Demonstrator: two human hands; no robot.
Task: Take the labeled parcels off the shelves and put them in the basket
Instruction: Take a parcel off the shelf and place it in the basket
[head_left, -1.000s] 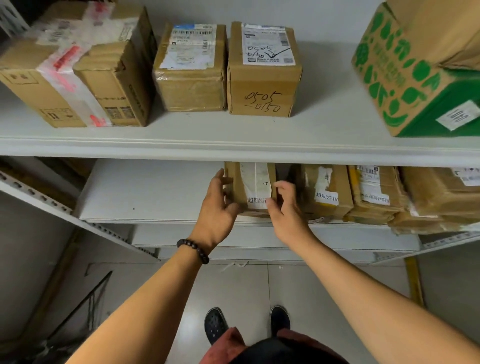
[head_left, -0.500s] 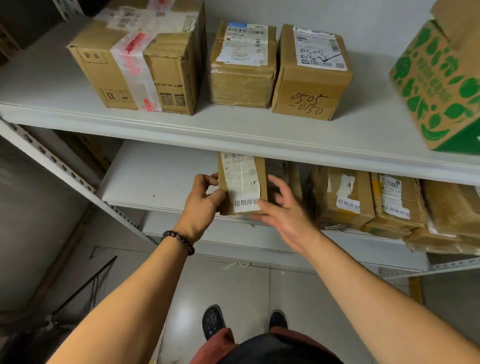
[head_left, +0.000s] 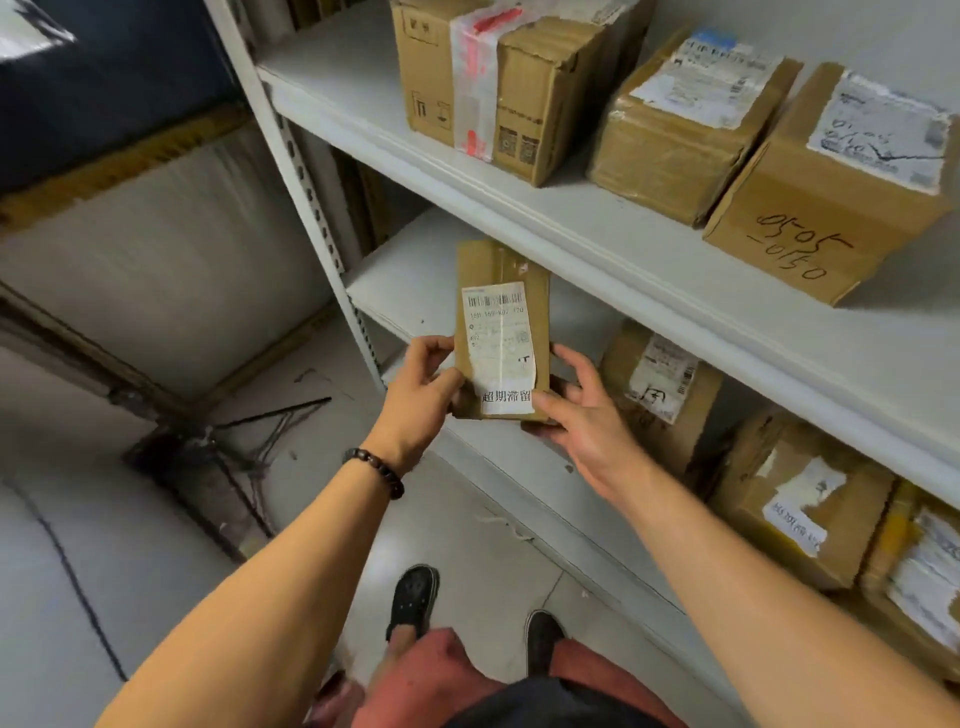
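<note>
Where the fingers (head_left: 434, 348) of the left hand (head_left: 418, 397) curl round its left edge and the thumb presses flat on its front, a slim cardboard parcel (head_left: 488, 265) stands upright in the air, just in front of the lower shelf (head_left: 400, 280). The right hand (head_left: 589, 423) grips the opposite lower corner, thumb on the front face, fingers wrapped behind and beneath. The parcel is a flat brown rectangle of creased, dull card with a long white paper label (head_left: 500, 343) bearing a barcode and printed characters. Both forearms reach forward, wrists nearly level; a dark beaded bracelet (head_left: 375, 472) circles the left wrist. Beside the right hand, more taped brown boxes (head_left: 660, 395) sit on the lower shelf, labels torn and wrinkled. On the upper shelf (head_left: 597, 218) a box with handwritten numbers (head_left: 810, 228) sits beside a glossy tape-wrapped one (head_left: 670, 150). Low to the left, a dark wire frame (head_left: 244, 441) on the floor may be the basket; it is blurred.
</note>
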